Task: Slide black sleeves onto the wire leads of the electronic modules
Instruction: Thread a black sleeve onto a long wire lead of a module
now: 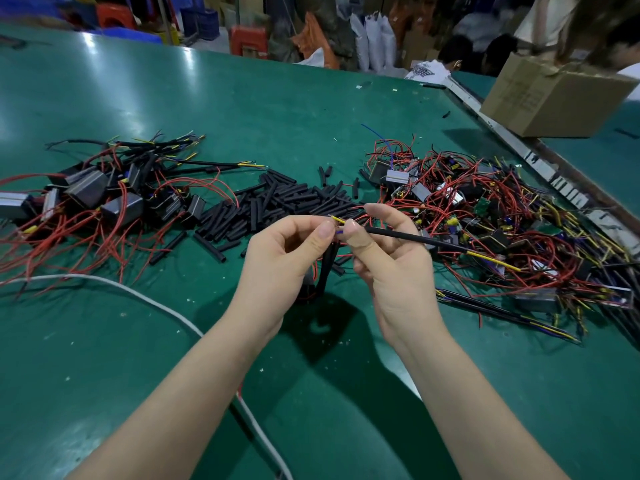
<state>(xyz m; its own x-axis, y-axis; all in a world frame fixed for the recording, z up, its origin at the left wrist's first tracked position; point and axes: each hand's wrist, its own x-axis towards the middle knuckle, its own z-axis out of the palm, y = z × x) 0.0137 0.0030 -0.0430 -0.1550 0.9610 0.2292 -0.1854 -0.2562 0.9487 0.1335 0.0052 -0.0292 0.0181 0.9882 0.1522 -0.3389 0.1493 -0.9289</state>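
Black tubing is being fed over a lead: the right hand [388, 251] is pinching 1 sleeve [408, 237] between thumb and forefinger, angled toward the bench's right edge, while the left hand [294, 247] is pinching the yellow and blue wire tips [337, 220] to steady them at the sleeve's mouth. The module [308, 285] is hanging below both hands, mostly hidden. Loose sleeves [277, 202] are lying mid-bench within reach, too many to count, between 2 heaps: finished modules [97, 192] leftward, unsleeved ones [485, 209] rightward.
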